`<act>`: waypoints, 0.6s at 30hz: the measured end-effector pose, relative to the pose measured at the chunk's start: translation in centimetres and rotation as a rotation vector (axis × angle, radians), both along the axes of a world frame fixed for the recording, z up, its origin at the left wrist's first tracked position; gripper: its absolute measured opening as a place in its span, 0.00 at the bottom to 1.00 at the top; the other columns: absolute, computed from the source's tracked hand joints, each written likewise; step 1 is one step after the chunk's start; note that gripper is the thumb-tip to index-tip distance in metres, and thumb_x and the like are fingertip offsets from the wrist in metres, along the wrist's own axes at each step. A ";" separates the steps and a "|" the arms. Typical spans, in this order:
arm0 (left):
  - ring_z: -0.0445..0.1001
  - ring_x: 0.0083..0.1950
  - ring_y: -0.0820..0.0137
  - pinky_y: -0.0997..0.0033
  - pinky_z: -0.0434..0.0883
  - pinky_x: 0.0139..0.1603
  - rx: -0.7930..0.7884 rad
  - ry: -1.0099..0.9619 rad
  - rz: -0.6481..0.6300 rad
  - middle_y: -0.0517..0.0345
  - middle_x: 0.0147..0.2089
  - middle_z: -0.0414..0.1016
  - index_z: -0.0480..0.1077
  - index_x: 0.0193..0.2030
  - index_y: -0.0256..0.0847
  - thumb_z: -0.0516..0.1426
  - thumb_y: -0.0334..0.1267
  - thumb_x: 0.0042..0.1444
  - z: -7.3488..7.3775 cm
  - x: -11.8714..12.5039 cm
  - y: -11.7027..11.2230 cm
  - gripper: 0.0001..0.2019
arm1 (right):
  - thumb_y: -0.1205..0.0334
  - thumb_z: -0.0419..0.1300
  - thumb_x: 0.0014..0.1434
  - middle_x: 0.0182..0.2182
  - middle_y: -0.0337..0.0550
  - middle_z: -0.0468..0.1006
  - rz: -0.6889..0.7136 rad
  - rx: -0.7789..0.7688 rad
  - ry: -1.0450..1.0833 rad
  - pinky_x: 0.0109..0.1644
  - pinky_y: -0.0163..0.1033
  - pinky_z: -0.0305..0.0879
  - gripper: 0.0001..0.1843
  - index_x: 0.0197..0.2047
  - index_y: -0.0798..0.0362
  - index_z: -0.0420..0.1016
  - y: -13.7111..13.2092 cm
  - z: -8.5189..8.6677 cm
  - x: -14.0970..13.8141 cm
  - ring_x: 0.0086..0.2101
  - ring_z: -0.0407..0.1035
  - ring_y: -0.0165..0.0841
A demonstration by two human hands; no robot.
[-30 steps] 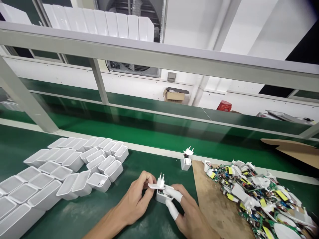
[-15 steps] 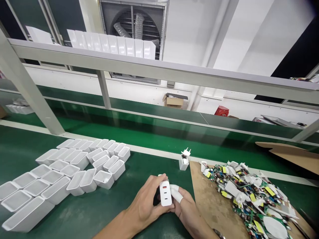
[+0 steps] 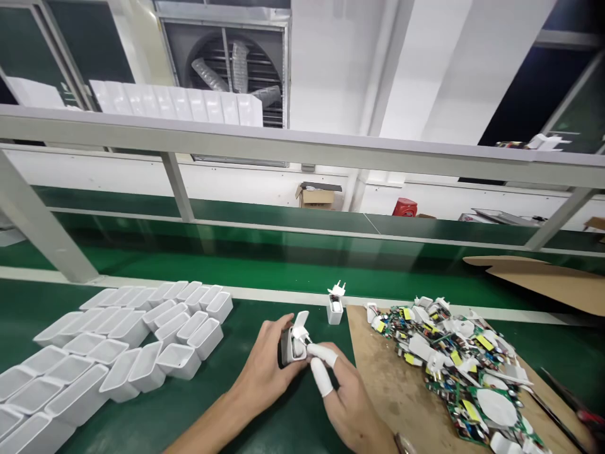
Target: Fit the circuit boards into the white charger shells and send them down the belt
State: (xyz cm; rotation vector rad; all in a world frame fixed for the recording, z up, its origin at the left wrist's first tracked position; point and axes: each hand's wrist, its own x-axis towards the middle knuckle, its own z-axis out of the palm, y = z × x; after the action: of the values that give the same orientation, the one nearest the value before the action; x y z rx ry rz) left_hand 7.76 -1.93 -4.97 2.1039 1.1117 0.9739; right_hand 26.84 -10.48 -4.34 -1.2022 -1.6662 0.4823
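My left hand [image 3: 269, 359] is closed around a white USB charger [image 3: 297, 347], its open end facing up. From that end a white plug cap [image 3: 301, 321] sticks out, tilted away from the housing. White finger covers sit on the thumb and forefinger of my right hand [image 3: 333, 378], whose tips close on the cap's pin side at the charger's rim. What exactly lies between those tips is partly hidden. Just beyond my hands, another white charger [image 3: 335, 312] stands upright on the green bench with its plug cap raised.
Rows of white open-topped charger housings [image 3: 101, 350] cover the left of the bench. On the right, a brown board [image 3: 378, 378] bears a heap of circuit boards and plug parts [image 3: 454, 353]. A tool with a red handle [image 3: 588, 416] lies at the far right. A metal rail [image 3: 302, 139] crosses above.
The charger has been turned from its port face to its opened plug end, the cap now standing out. My right hand has shifted to the cap. The view has swung right.
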 end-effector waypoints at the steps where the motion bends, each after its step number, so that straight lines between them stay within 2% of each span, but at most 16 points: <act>1: 0.75 0.53 0.56 0.46 0.75 0.60 -0.055 -0.009 -0.003 0.50 0.55 0.73 0.62 0.70 0.46 0.66 0.32 0.56 0.0 0.6 1.0 0.35 | 0.64 0.50 0.75 0.52 0.49 0.81 -0.004 0.080 -0.092 0.56 0.42 0.77 0.18 0.63 0.47 0.73 0.0 0.1 0.1 0.50 0.78 0.38; 4: 0.76 0.49 0.59 0.49 0.75 0.58 -0.100 -0.019 -0.004 0.49 0.56 0.74 0.62 0.69 0.41 0.67 0.31 0.52 -0.1 3.4 4.5 0.37 | 0.72 0.51 0.71 0.48 0.50 0.81 -0.015 0.301 -0.277 0.51 0.43 0.80 0.21 0.65 0.50 0.70 0.2 -0.4 0.2 0.45 0.79 0.38; 7: 0.77 0.46 0.62 0.53 0.78 0.54 -0.116 -0.016 -0.002 0.47 0.58 0.76 0.62 0.68 0.40 0.69 0.33 0.50 -0.6 6.9 7.4 0.38 | 0.74 0.52 0.68 0.45 0.50 0.81 -0.017 0.396 -0.356 0.44 0.44 0.81 0.23 0.63 0.53 0.69 0.7 -1.1 0.5 0.40 0.79 0.39; 9: 0.78 0.45 0.62 0.56 0.79 0.53 -0.129 -0.010 -0.012 0.46 0.60 0.77 0.61 0.69 0.40 0.69 0.33 0.50 -0.9 8.7 8.2 0.39 | 0.75 0.51 0.67 0.44 0.50 0.81 -0.015 0.398 -0.385 0.43 0.43 0.81 0.22 0.62 0.53 0.70 0.9 -1.3 1.0 0.39 0.79 0.39; 11: 0.79 0.47 0.61 0.56 0.80 0.52 -0.129 0.005 -0.023 0.42 0.62 0.76 0.59 0.71 0.39 0.69 0.33 0.50 -1.0 9.4 7.9 0.41 | 0.76 0.51 0.67 0.43 0.50 0.82 -0.026 0.388 -0.419 0.42 0.43 0.81 0.21 0.60 0.53 0.71 1.0 -1.4 1.4 0.39 0.79 0.39; 14: 0.79 0.56 0.55 0.52 0.79 0.58 -0.086 0.050 -0.019 0.41 0.67 0.72 0.59 0.72 0.40 0.68 0.34 0.51 -0.3 7.6 6.2 0.41 | 0.76 0.51 0.66 0.44 0.50 0.82 -0.007 0.401 -0.452 0.43 0.44 0.81 0.21 0.59 0.53 0.71 1.2 -1.9 1.7 0.39 0.80 0.40; 16: 0.73 0.66 0.52 0.47 0.72 0.68 -0.030 0.089 -0.004 0.45 0.70 0.69 0.62 0.70 0.44 0.67 0.35 0.54 0.8 4.6 5.0 0.36 | 0.76 0.50 0.66 0.43 0.50 0.82 0.015 0.448 -0.433 0.42 0.43 0.80 0.22 0.59 0.53 0.71 1.3 -2.5 1.7 0.38 0.80 0.40; 18: 0.67 0.71 0.51 0.43 0.66 0.73 0.117 0.171 0.055 0.49 0.71 0.68 0.67 0.66 0.47 0.64 0.36 0.59 2.3 0.5 3.9 0.28 | 0.76 0.50 0.66 0.42 0.50 0.82 0.026 0.460 -0.420 0.42 0.41 0.80 0.23 0.59 0.52 0.71 1.4 -2.9 1.5 0.37 0.80 0.39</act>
State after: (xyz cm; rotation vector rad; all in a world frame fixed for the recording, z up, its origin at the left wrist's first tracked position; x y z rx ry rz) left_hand 8.23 2.02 -2.70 2.2975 1.2281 0.9182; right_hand 28.39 -9.13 -7.29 -0.9762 -2.0071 -0.1546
